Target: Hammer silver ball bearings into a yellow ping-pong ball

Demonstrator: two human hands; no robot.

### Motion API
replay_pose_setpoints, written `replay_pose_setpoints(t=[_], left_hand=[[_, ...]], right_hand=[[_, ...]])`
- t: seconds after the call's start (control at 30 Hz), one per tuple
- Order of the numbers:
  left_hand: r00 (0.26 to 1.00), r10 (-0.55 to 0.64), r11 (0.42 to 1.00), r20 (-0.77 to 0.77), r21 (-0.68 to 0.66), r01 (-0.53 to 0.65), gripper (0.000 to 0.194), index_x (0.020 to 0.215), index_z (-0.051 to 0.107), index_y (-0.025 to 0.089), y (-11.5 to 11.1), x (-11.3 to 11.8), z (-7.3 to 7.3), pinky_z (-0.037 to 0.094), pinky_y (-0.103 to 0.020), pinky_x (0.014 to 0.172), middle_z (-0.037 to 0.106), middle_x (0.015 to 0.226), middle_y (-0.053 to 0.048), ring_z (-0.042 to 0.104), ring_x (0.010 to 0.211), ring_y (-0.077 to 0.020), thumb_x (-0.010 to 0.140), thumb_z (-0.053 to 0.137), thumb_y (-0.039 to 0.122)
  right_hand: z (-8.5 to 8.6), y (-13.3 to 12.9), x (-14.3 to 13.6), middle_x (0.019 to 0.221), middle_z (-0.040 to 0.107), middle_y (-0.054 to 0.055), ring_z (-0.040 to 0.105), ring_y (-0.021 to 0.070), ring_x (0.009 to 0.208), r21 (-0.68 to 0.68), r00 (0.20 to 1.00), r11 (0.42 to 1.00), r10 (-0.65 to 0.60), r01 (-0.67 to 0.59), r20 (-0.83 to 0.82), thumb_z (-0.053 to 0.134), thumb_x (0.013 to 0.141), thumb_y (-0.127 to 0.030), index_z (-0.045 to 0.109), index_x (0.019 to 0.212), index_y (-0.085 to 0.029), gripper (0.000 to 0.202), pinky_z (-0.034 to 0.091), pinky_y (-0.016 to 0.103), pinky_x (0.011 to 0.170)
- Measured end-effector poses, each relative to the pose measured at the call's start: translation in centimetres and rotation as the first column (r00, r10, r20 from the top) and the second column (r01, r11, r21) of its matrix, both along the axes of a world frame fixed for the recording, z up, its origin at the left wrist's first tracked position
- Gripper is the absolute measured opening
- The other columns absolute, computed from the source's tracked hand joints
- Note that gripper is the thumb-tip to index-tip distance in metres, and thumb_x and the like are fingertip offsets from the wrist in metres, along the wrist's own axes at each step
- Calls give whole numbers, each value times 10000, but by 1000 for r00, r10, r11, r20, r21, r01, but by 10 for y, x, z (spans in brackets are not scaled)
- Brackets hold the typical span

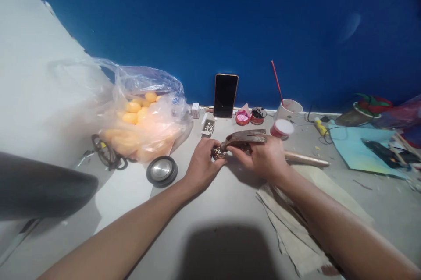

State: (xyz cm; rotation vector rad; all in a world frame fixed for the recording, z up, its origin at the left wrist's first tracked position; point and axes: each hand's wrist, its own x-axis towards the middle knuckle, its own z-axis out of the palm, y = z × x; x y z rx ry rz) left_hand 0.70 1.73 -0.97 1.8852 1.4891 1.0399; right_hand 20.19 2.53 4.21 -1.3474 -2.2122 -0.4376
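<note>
My left hand [202,161] pinches a small round object [217,153] studded with shiny gold-silver bits between thumb and fingers. A claw hammer [246,135] is in my right hand [268,157], gripped close to its head with the wooden handle [309,158] pointing right. The hammer's face is at the right side of the studded object; I cannot tell whether it touches. Just behind my left hand is a small open box [208,127] of shiny metal pieces, probably pins or tacks.
A clear plastic bag [177,118] of yellow balls [133,107] and a black round lid [161,170] lie left. A phone [225,96] leans on the blue wall. Small red tubs [243,118], a white cup [292,105] and cloth [315,196] are right.
</note>
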Motion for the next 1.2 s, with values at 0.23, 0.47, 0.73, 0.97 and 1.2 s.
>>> replay_pose_setpoints(t=[0.23, 0.47, 0.73, 0.97, 1.2], left_hand=[[997, -37, 998, -62, 39, 39, 359, 1089, 672, 228, 0, 0, -3, 472, -415, 942, 694, 1033, -31, 608, 1028, -242, 759, 765, 122], [987, 65, 998, -144, 22, -63, 321, 962, 671, 221, -1, 2, 0, 469, -445, 924, 655, 978, -39, 599, 1007, -266, 691, 819, 133], [985, 66, 997, -162, 37, -61, 378, 1043, 713, 240, 0, 2, -4, 466, -456, 942, 628, 1015, -48, 591, 1034, -276, 701, 797, 101], [988, 41, 999, -146, 24, -38, 442, 1126, 688, 248, 0, 1, -5, 468, -458, 956, 613, 1063, -58, 582, 1072, -283, 724, 768, 83], [992, 80, 997, -98, 28, -77, 455, 1077, 591, 235, -1, 2, -3, 457, -430, 936, 662, 1043, -32, 611, 1041, -260, 699, 779, 66]], right_hand=[[0, 1, 1, 745, 767, 118, 660, 229, 632, -26, 999, 998, -51, 51, 18, 538, 961, -631, 807, 890, -167, 541, 329, 310, 579], [-1, 2, 3, 720, 761, 88, 632, 216, 593, -36, 999, 999, -38, 39, 21, 545, 954, -629, 812, 891, -198, 511, 309, 308, 571], [2, 0, 1, 711, 761, 85, 644, 212, 597, -52, 1000, 999, 3, -1, 26, 547, 968, -595, 811, 880, -198, 486, 317, 307, 570], [3, -2, 0, 734, 771, 81, 657, 209, 601, -45, 999, 999, 21, -20, 26, 560, 963, -589, 811, 908, -196, 470, 319, 308, 573], [4, -1, 0, 750, 775, 84, 642, 215, 590, -9, 1000, 1000, 6, -6, 14, 536, 969, -595, 815, 910, -204, 485, 304, 317, 566]])
